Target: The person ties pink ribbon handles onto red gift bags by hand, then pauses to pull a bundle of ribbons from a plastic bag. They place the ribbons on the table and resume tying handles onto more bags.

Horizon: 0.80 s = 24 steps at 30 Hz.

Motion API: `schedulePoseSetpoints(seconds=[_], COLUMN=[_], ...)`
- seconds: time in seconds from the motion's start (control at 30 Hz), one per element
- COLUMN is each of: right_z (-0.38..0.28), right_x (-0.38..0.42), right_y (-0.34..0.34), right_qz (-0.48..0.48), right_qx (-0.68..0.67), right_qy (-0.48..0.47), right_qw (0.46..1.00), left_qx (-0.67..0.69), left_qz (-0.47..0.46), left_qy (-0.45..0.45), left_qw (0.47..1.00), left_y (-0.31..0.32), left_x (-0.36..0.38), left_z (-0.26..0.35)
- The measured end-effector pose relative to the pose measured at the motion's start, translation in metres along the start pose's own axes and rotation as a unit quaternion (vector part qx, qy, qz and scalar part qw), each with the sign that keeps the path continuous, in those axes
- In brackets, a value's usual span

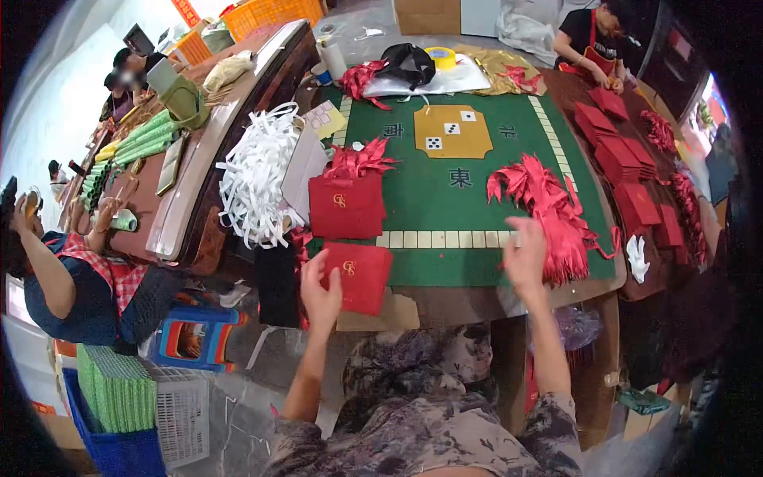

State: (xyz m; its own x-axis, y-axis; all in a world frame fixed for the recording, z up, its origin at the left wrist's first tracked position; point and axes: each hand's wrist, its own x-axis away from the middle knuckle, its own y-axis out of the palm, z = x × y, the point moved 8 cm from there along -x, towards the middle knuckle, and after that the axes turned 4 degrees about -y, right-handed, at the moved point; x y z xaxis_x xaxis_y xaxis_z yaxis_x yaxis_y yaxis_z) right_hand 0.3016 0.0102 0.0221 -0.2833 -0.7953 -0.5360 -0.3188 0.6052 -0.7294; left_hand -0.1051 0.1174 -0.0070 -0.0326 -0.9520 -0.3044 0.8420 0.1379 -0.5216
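My left hand (pixel 321 293) is open, thumb and fingers apart, at the left edge of a red gift bag (pixel 362 278) with gold lettering at the table's front edge. Behind that bag lies a stack of red bags (pixel 346 207) with the same lettering, and red ribbons (pixel 358 157) spread from its far end. My right hand (pixel 525 256) is open over the front of the table, its fingers loosely bent and holding nothing visible. Right beside it is a large heap of red ribbons (pixel 556 226).
White ribbons (pixel 258 175) fill a box to the left. A yellow tape roll (pixel 439 57) stands at the back of the green tabletop (pixel 445 207). More red bags (pixel 628 159) and a white glove (pixel 637 258) lie on the right table, where another person (pixel 592 48) works.
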Motion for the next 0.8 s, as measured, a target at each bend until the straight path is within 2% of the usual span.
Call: schedulePoseSetpoints(seconds=[0.03,0.07,0.1,0.13,0.2,0.33,0.37,0.47,0.5,0.53,0.6,0.67,0.73,0.77,0.8], right_z=[-0.015,-0.039,-0.072,-0.093,-0.124,-0.171,-0.18,-0.18,-0.176,-0.171,-0.159,-0.151,-0.129,-0.118,-0.111], right_x=[0.017,0.027,0.034,0.043,0.065,0.081,0.081,0.089,0.091,0.092,0.095,0.097,0.103,0.106,0.104], right_y=[0.023,0.042,0.049,0.065,0.104,0.134,0.139,0.161,0.166,0.17,0.171,0.172,0.18,0.181,0.163], right_qz=[-0.015,-0.072,-0.107,-0.111,-0.155,-0.204,-0.202,-0.227,-0.218,-0.208,-0.192,-0.174,-0.153,-0.129,-0.134], right_qx=[-0.076,-0.076,-0.118,-0.146,-0.195,-0.228,-0.229,-0.188,-0.225,-0.261,-0.303,-0.343,-0.376,-0.439,-0.422], right_qy=[-0.006,0.021,0.016,-0.018,-0.023,0.021,0.022,0.058,0.081,0.103,0.127,0.154,0.196,0.199,0.202], right_qw=[0.997,0.994,0.987,0.983,0.968,0.952,0.952,0.954,0.946,0.937,0.925,0.91,0.893,0.867,0.874], left_qx=[-0.026,-0.053,-0.1,-0.096,-0.167,-0.154,-0.155,-0.199,-0.206,-0.205,-0.215,-0.235,-0.241,-0.211,-0.204], left_qz=[0.008,0.015,0.004,0.003,0.02,-0.058,-0.07,-0.04,-0.057,-0.056,-0.016,-0.007,0.02,0.006,0.007], left_qy=[0.003,0.007,-0.03,-0.027,0.002,-0.04,-0.024,0.005,-0.042,-0.038,0.036,0.045,0.12,0.105,0.137], left_qw=[1.0,0.998,0.995,0.995,0.986,0.986,0.985,0.979,0.976,0.976,0.976,0.971,0.963,0.972,0.969], left_y=[-0.008,-0.014,-0.019,-0.019,-0.018,-0.003,-0.002,-0.001,-0.001,-0.002,-0.005,-0.004,0.003,0.008,0.015], left_x=[0.003,0.007,0.012,0.018,0.024,0.024,0.025,0.031,0.033,0.034,0.039,0.044,0.051,0.051,0.054], left_z=[-0.02,-0.036,-0.045,-0.053,-0.068,-0.085,-0.084,-0.074,-0.074,-0.069,-0.047,-0.034,-0.012,-0.007,0.001])
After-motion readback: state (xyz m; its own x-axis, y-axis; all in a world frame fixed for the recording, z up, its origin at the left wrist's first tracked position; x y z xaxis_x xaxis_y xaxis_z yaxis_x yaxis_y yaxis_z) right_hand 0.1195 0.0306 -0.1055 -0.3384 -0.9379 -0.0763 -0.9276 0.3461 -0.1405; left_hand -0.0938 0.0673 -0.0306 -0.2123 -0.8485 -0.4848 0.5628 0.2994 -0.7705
